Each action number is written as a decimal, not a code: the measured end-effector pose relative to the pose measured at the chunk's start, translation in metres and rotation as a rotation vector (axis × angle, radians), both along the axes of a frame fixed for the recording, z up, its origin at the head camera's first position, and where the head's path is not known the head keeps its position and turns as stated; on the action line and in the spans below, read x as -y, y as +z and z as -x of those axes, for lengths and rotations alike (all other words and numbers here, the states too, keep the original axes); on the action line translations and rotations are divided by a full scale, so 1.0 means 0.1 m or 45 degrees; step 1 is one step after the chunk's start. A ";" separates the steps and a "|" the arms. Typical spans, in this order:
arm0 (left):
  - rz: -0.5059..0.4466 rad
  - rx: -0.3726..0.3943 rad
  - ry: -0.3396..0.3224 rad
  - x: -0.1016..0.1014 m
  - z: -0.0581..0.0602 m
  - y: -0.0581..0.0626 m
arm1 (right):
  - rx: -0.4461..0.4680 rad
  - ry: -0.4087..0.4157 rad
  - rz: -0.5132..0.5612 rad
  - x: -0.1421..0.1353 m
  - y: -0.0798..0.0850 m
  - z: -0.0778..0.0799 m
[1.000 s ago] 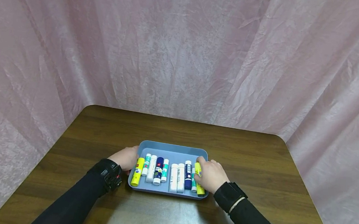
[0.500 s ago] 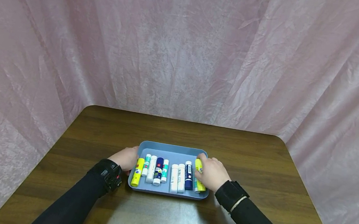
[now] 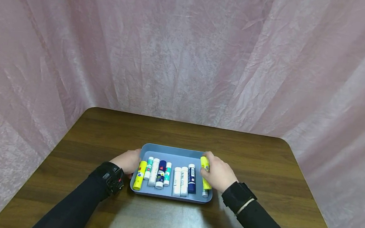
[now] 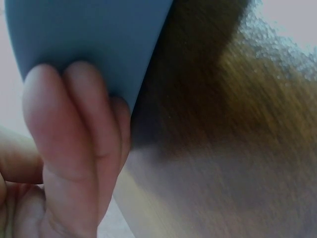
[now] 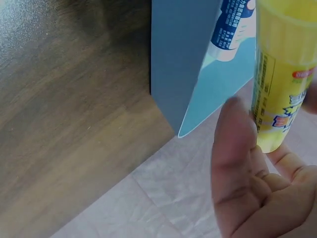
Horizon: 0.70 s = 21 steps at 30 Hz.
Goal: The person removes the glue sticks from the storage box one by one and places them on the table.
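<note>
A yellow glue stick [image 3: 204, 163] is pinched between the thumb and fingers of my right hand [image 3: 221, 174], at the right end of a blue tray [image 3: 175, 150]. In the right wrist view this yellow glue stick [image 5: 282, 79] stands higher than the tray's rim. Below it, the end of a smaller glue stick [image 3: 205, 193] shows; the rest is hidden. My left hand [image 3: 128, 161] rests at the tray's left side; in the left wrist view its straight fingers [image 4: 59, 124] press on the tray's outer wall [image 4: 94, 34].
Inside the tray lie glue sticks in a row: another yellow one [image 3: 140, 175], a dark blue one [image 3: 161, 175], a second dark blue one [image 3: 191, 178], white ones [image 3: 177, 181] and small teal ones [image 3: 167, 173]. The wooden table [image 3: 180, 132] extends around, with a pink curtain [image 3: 188, 55] behind.
My right hand has raised the yellow glue stick and carried it slightly up and away from me. The small glue stick under it has shifted right. The left hand has stayed put.
</note>
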<state>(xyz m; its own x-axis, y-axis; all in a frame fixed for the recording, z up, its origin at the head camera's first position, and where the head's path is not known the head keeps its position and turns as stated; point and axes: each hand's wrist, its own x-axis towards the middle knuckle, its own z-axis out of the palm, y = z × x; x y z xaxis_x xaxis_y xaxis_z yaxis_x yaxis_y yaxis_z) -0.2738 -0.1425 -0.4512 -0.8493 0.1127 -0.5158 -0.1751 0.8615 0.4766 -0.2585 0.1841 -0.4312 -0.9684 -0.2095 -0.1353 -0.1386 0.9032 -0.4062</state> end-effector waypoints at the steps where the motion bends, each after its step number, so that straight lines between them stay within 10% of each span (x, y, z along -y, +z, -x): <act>1: 0.002 0.002 0.001 0.00 0.00 0.00 | 0.005 -0.006 0.011 -0.01 0.00 0.00; 21: 0.005 -0.014 0.000 -0.01 -0.01 0.03 | -0.009 -0.014 0.102 -0.17 0.12 0.08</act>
